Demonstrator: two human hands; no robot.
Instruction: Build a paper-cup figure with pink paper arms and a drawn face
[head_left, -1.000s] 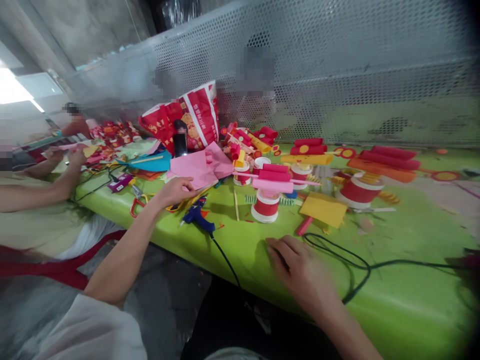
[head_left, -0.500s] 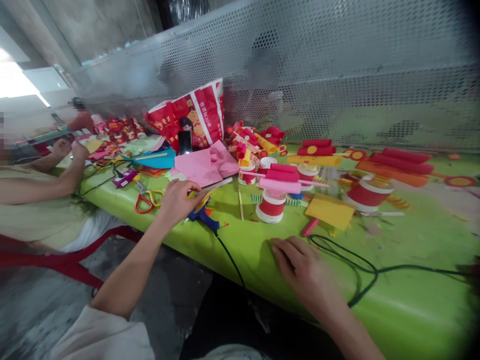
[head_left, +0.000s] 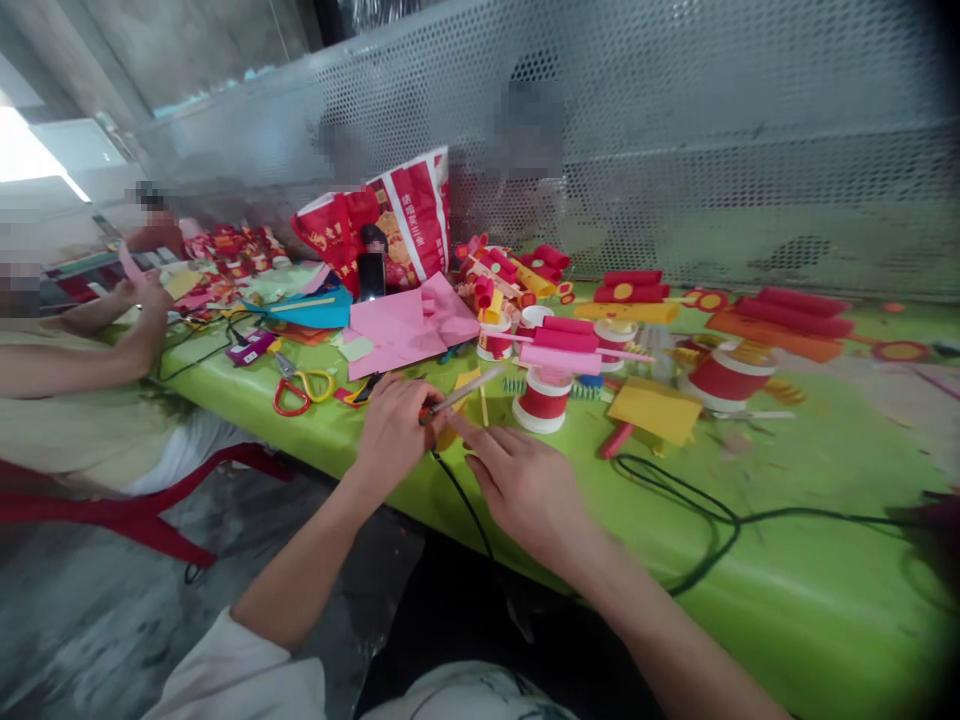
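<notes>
My left hand [head_left: 397, 420] is closed on a thin whitish-grey stick [head_left: 472, 388], which slants up to the right. My right hand [head_left: 525, 480] has come beside it; its index finger is stretched towards the stick's lower end by my left fingertips, thumb apart below. I cannot tell whether it touches the stick. Something yellowish shows between the hands. Under them a blue-and-yellow tool is mostly hidden, with its black cord [head_left: 466, 500] running off the table edge. Red-and-yellow-handled scissors [head_left: 304, 388] lie to the left, and pink paper [head_left: 397, 325] lies behind.
A red-and-white spool-shaped piece [head_left: 541, 402] carries pink rolls. More such paper figures [head_left: 727, 375] stand right, near yellow paper [head_left: 655, 410]. A looped black cable [head_left: 720, 515] lies on the green table [head_left: 825, 620]. A red bag [head_left: 375, 225] stands behind. Another person's hands [head_left: 142, 295] work at left.
My right hand has moved left and up from the table to meet my left hand. My left hand has shifted slightly right and nearer, still holding the stick. The other person has raised pink paper.
</notes>
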